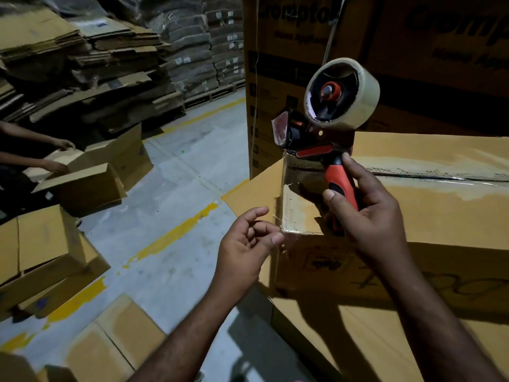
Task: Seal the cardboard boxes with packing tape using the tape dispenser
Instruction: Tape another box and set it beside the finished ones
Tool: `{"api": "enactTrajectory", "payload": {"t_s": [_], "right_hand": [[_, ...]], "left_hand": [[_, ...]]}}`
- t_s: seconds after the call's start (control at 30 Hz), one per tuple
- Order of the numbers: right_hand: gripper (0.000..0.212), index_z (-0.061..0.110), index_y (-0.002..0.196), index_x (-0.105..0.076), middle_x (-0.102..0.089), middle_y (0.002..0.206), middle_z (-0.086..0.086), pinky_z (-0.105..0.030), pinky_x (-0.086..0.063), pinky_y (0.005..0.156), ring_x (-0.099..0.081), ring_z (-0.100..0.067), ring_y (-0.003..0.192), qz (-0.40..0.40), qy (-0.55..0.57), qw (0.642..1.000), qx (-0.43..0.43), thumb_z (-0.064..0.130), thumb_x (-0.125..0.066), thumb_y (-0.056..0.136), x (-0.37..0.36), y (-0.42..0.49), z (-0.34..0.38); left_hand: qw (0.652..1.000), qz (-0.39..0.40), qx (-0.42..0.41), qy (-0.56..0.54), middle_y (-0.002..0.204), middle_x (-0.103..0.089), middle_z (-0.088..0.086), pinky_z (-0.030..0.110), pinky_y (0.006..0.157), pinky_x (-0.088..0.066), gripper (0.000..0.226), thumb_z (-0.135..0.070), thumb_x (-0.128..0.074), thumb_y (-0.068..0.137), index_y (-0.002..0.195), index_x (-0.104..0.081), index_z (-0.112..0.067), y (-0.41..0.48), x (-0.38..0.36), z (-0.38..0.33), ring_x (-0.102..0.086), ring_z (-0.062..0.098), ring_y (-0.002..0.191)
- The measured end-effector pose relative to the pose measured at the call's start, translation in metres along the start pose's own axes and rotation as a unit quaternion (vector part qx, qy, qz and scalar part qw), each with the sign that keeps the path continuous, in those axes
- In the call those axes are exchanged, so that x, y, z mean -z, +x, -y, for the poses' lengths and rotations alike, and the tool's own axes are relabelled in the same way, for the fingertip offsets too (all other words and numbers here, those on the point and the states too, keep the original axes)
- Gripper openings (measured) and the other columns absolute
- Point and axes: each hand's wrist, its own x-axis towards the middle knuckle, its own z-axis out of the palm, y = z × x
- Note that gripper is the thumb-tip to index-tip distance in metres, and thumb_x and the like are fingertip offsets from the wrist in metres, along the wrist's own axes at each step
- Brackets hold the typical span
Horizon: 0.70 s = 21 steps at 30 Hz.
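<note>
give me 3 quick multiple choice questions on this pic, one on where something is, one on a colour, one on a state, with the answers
1. Where is the tape dispenser?
A) lying on the floor
B) on a stack of flattened cardboard
C) held above the left end of the box

2. What colour is the dispenser's handle?
A) red-orange and black
B) blue and white
C) plain green

3. What is the right hand doing?
A) hanging empty
B) gripping the handle
C) pressing flat on a wall

Answers:
1 C, the dispenser is up in the hand over that end of the box top.
2 A, the grip is red-orange with black inserts.
3 B, its fingers and thumb curl round the handle.
</note>
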Motion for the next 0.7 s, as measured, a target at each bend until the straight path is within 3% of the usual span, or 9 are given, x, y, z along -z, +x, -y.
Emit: {"api": "enactTrajectory", "payload": {"t_s": [0.17, 0.3, 0.43, 0.57, 0.7], "right_hand": [[0.06, 0.042, 0.142, -0.047, -0.049, 0.118, 0.035, -0.029, -0.061, 0.066, -0.065, 0.003, 0.096, 0.0, 0.001, 1.0, -0.007, 0.021, -0.068, 0.091, 0.002, -0.001, 0.0], [0.06, 0.041, 0.143, -0.046, -0.048, 0.117, 0.034, -0.029, -0.061, 0.067, -0.064, 0.008, 0.093, 0.004, -0.005, 1.0, -0.003, 0.022, -0.068, 0.091, 0.002, -0.001, 0.0], [0.06, 0.043, 0.143, -0.045, -0.047, 0.118, 0.037, -0.034, -0.062, 0.069, -0.064, 0.006, 0.095, 0.006, -0.013, 1.0, -0.002, 0.025, -0.068, 0.091, 0.003, -0.001, -0.001], [0.06, 0.039, 0.143, -0.045, -0.047, 0.118, 0.036, -0.028, -0.061, 0.067, -0.063, 0.012, 0.092, 0.01, -0.013, 1.0, 0.008, 0.021, -0.068, 0.091, 0.002, -0.001, 0.0], [0.06, 0.041, 0.142, -0.046, -0.048, 0.113, 0.043, -0.033, -0.062, 0.068, -0.063, 0.01, 0.093, 0.008, -0.014, 1.0, 0.004, 0.021, -0.069, 0.09, 0.001, -0.002, 0.0]], "left_hand": [[0.999, -0.036, 0.014, -0.025, 0.085, -0.069, 0.007, 0.037, 0.084, -0.057, 0.036, 0.001, -0.066, 0.093, 0.121, -0.063, -0.021, 0.0, -0.008, -0.001, -0.069, 0.022, 0.087], [1.0, -0.029, 0.003, -0.002, 0.087, -0.066, -0.001, 0.039, 0.087, -0.058, 0.036, -0.011, -0.066, 0.094, 0.124, -0.067, -0.032, -0.004, -0.012, -0.001, -0.066, 0.02, 0.089], [0.998, -0.028, 0.042, 0.023, 0.089, -0.07, -0.004, 0.027, 0.075, -0.055, 0.031, -0.01, -0.059, 0.101, 0.123, -0.07, -0.029, -0.006, -0.013, -0.009, -0.067, 0.011, 0.086], [0.994, -0.028, 0.101, 0.029, 0.092, -0.074, -0.005, 0.025, 0.067, -0.053, 0.028, -0.013, -0.058, 0.101, 0.118, -0.073, -0.03, -0.008, -0.016, -0.021, -0.066, 0.009, 0.081], [0.968, -0.073, 0.011, 0.238, 0.104, -0.066, -0.013, 0.025, 0.08, -0.05, 0.023, -0.021, -0.062, 0.098, 0.111, -0.077, -0.032, -0.006, -0.015, -0.021, -0.061, 0.001, 0.096]]}}
